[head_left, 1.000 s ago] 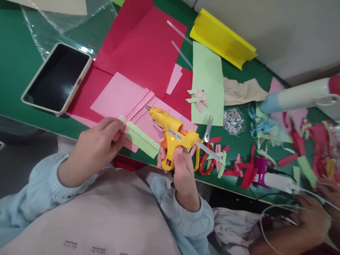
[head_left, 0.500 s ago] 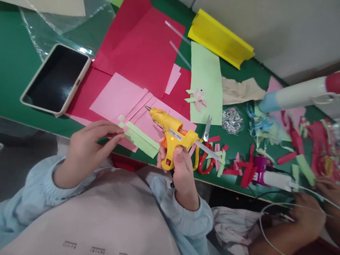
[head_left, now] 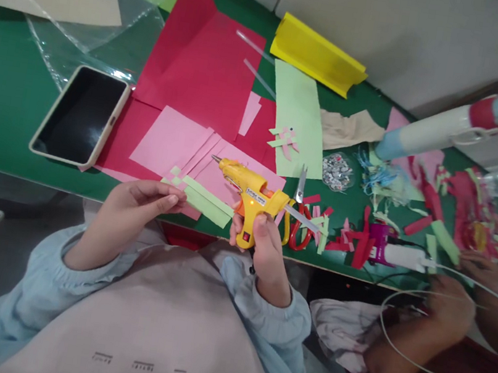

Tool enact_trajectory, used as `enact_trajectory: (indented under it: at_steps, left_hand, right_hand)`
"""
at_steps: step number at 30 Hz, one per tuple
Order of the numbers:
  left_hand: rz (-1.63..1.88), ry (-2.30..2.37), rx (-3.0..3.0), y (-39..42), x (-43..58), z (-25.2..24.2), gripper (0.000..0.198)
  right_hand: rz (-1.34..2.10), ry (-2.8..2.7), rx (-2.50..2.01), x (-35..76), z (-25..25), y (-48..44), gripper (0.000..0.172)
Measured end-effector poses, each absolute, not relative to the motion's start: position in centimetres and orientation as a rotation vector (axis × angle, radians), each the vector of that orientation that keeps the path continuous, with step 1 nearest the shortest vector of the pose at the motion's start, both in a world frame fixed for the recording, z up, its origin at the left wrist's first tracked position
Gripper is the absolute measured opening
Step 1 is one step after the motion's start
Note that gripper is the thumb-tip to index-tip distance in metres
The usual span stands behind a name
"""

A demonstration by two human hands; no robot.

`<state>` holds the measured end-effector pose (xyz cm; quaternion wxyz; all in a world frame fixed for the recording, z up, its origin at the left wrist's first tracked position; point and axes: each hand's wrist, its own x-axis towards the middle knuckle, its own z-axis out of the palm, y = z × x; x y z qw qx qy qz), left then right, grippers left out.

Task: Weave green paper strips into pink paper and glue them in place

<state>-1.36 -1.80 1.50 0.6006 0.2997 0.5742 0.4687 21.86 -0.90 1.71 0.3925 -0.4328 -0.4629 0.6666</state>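
In my right hand (head_left: 266, 245) is a yellow hot glue gun (head_left: 254, 196), its metal nozzle pointing left over pink paper and a clear glue stick out of its back. An orange light glows on its side. My left hand (head_left: 145, 205) has thumb and fingers pinched together at the table's front edge; what lies between them, if anything, is too small to make out. Just beyond its fingertips is a small pink-and-green checked piece of paper (head_left: 176, 177). Folded light green paper (head_left: 207, 201) lies between my hands, partly over the pink paper (head_left: 169, 137).
A phone (head_left: 80, 114) lies at the left beside red paper (head_left: 201, 67). Red-and-yellow-handled scissors (head_left: 301, 228), paper scraps and a bag of small beads (head_left: 338, 171) are right of the glue gun. Another person's hand (head_left: 450, 307) is near a white cable at the right.
My left thumb and fingers have come together at the checked paper, the hand turning slightly. The glue gun stays nearly still in my right hand. The view has shifted slightly.
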Motion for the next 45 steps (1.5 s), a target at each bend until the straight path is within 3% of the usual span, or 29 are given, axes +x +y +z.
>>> enact_trajectory:
  at_steps: [10,29,45]
  left_hand:
    - [1.014,1.179,0.733,-2.2,-1.5,2.4,0.019]
    - [0.933,1.41,1.244,-4.7,-1.3,1.9,0.02]
    - [0.502,1.395,1.691,-5.6,-2.1,0.3,0.02]
  right_hand:
    - [1.663,-1.172,-1.112,21.9,1.7,-2.0,0.045]
    - [1.651,-1.033,-1.112,21.3,0.2,-4.4,0.049]
    - [1.632,-1.006,-1.128,21.9,0.5,-4.8,0.049]
